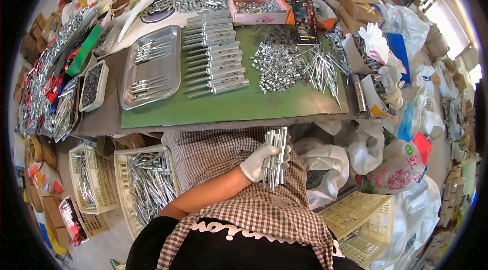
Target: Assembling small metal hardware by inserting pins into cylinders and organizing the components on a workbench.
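Observation:
My left hand (258,162), in a white glove, is closed around a bundle of silver metal rods (275,160) in front of my checked apron (213,150). The bundle stands nearly upright, just below the table's front edge. My right hand does not show. Ahead of the bundle lies a green mat (203,110). On it are a stack of silver metal tubes with thin pins (218,61), a heap of small silver sleeves (277,66) and a pile of long thin nails (325,74). Left of the stack, a metal tray (152,71) holds two groups of pin-like parts.
A pink box (256,9) of small parts and a phone (305,22) stand at the back. Cream crates (122,168) with metal rods sit at lower left; another crate (356,224) is at lower right. White bags (325,160) hang right of my lap.

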The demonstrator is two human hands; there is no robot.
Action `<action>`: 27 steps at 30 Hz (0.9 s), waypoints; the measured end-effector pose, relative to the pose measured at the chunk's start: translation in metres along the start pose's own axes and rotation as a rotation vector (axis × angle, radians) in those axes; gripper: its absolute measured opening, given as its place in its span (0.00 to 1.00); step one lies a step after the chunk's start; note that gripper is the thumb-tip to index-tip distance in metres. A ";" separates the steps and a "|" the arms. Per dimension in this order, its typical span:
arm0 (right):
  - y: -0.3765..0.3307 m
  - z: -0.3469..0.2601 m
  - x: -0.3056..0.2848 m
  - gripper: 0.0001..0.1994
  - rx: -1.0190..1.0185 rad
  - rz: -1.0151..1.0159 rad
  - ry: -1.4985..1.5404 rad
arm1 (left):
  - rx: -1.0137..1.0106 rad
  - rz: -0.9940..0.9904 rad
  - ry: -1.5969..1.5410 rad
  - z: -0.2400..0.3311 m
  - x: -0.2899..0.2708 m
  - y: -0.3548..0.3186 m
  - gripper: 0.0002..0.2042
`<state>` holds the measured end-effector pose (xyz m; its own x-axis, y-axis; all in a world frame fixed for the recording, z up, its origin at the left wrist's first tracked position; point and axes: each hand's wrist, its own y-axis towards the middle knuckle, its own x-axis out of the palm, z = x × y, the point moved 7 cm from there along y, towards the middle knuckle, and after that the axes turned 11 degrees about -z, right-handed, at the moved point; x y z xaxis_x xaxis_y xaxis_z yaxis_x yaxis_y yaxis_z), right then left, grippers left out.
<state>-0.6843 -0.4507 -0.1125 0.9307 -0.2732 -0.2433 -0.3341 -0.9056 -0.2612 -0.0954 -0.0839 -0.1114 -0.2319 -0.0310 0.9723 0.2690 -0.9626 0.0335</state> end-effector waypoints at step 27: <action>-0.573 -0.170 0.405 0.21 -1.239 -1.256 -0.917 | 0.382 0.028 0.239 0.076 0.080 -0.034 0.31</action>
<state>-0.0904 -0.0978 0.0976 0.0432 0.4346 -0.8996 0.9727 -0.2236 -0.0613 -0.0524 -0.0328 -0.0170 -0.4171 -0.1606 0.8946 0.5939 -0.7932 0.1345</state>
